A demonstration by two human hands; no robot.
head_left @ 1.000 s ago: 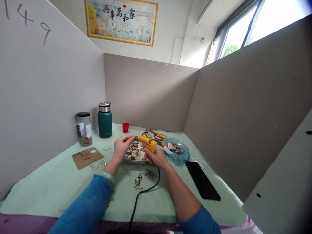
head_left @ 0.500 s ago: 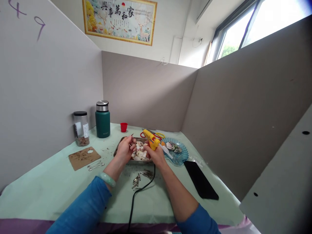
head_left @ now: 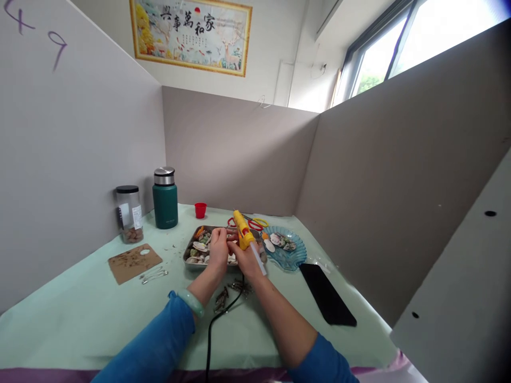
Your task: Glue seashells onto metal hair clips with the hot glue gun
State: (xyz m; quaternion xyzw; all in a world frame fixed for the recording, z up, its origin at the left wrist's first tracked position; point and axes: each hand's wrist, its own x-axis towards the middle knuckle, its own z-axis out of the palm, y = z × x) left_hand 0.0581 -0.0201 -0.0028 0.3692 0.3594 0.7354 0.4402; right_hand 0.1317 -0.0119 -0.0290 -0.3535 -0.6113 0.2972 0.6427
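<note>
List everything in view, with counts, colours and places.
Tray: 1, silver, centre
Glue gun: 1, yellow, over tray
Glue stick: 1, whitish, gun's rear
Cord: 1, black, centre front
Plate: 1, blue, right of tray
Shells: many, mixed, in tray, on plate
Scissors: count unclear, red-yellow, behind tray
Cup: 1, red, behind tray
Flask: 1, green, back left
Jar: 1, clear, beside flask
Card: 1, brown, left
Safety pins: several, silver, beside card
Metal clips: several, silver, before tray
Flat slab: 1, black, right
Cloth: 1, pale green, underneath
Partitions: 3, grey, around
Framed picture: 1, multicoloured, top
Window: 1, dark-framed, upper right
Bracelet: 1, pale green, left wrist
Sleeves: 2, blue, front
Left hand: 1, over tray
Right hand: 1, holding gun
</note>
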